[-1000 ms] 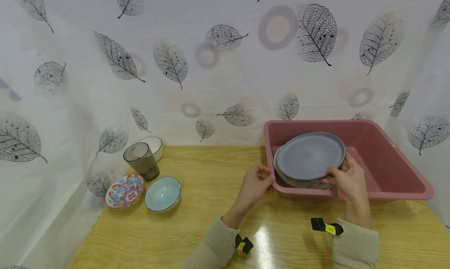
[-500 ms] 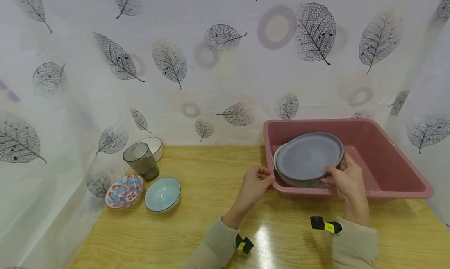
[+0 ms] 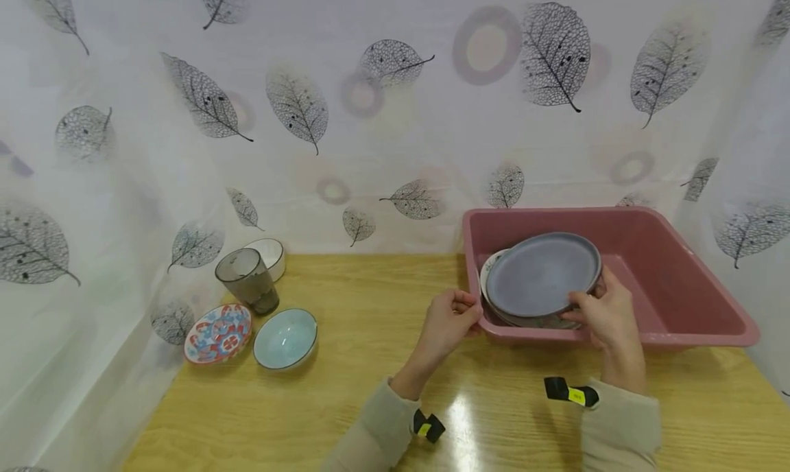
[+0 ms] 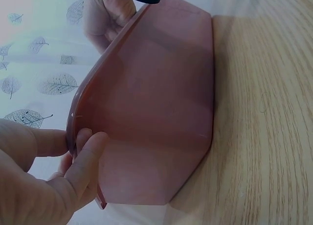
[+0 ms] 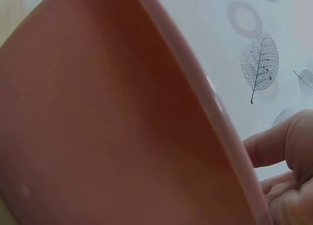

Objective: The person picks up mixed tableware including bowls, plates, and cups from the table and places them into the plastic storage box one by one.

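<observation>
From my distant post, I watch the right hand pinch the near right edge of a grey plate, which lies tilted over other dishes at the left end of a pink tub. The left hand grips the tub's rim at its near left corner, thumb and fingers on either side. Well apart, to the left on the wooden table, I see a pale blue bowl beside a patterned dish.

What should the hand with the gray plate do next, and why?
Maybe ease the gray plate down gently: the right hand pinches its edge above a paler plate in the pink tub, and the left hand holds the tub's rim.
</observation>
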`<state>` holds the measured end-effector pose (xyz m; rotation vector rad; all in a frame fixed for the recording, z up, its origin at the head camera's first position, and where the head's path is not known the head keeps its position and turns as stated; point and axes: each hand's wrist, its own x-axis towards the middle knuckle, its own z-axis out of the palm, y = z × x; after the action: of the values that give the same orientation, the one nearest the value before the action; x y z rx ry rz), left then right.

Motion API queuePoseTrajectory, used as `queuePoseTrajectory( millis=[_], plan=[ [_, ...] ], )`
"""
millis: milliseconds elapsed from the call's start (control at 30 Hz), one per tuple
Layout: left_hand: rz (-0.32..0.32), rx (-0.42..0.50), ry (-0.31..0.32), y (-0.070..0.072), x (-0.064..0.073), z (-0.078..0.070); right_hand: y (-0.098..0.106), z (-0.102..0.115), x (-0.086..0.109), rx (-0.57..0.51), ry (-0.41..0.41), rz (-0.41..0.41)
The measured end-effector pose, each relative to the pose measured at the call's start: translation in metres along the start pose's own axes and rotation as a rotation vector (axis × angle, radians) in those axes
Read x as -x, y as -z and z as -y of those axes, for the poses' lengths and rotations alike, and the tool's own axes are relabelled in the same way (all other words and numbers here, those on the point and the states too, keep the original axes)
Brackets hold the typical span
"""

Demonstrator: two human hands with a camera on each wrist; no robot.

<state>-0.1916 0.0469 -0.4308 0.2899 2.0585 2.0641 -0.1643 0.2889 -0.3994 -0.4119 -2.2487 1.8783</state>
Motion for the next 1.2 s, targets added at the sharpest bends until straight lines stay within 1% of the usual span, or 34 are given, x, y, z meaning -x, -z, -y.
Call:
queuePoseTrajectory(
  millis=[100,200,300,367,433,500,633,700,967,1067,1200],
  plan=[
    [0.001,0.003,-0.011,-0.002,-0.001,0.001,0.002,-0.001,0.001,0.028,0.007,0.001],
    [0.0,0.009,-0.017,-0.004,-0.001,0.001,0.003,-0.002,0.001,0.08,0.021,0.012],
    [0.002,0.0,-0.031,-0.005,0.0,0.002,0.006,-0.002,0.0,0.168,0.029,0.031],
    [-0.002,0.002,-0.03,-0.005,0.001,0.001,0.007,-0.003,-0.002,0.236,0.023,0.043],
    [-0.003,0.005,-0.027,-0.005,0.002,0.001,0.01,-0.003,-0.003,0.296,0.011,0.045],
    [-0.004,0.009,-0.02,-0.006,0.003,0.001,0.012,-0.003,-0.004,0.33,-0.01,0.04],
    [-0.004,0.009,-0.019,-0.008,0.004,0.002,0.019,-0.005,-0.007,0.358,-0.071,0.049],
    [-0.008,0.005,-0.025,-0.008,0.005,0.002,0.023,-0.006,-0.009,0.367,-0.097,0.075],
    [-0.018,0.005,-0.022,-0.009,0.006,0.004,0.036,-0.012,-0.024,0.474,-0.161,0.169],
    [-0.017,-0.006,-0.026,-0.008,0.006,0.004,0.039,-0.013,-0.028,0.53,-0.152,0.204],
    [-0.011,-0.012,-0.028,-0.008,0.005,0.005,0.041,-0.015,-0.03,0.604,-0.16,0.249]
  ],
)
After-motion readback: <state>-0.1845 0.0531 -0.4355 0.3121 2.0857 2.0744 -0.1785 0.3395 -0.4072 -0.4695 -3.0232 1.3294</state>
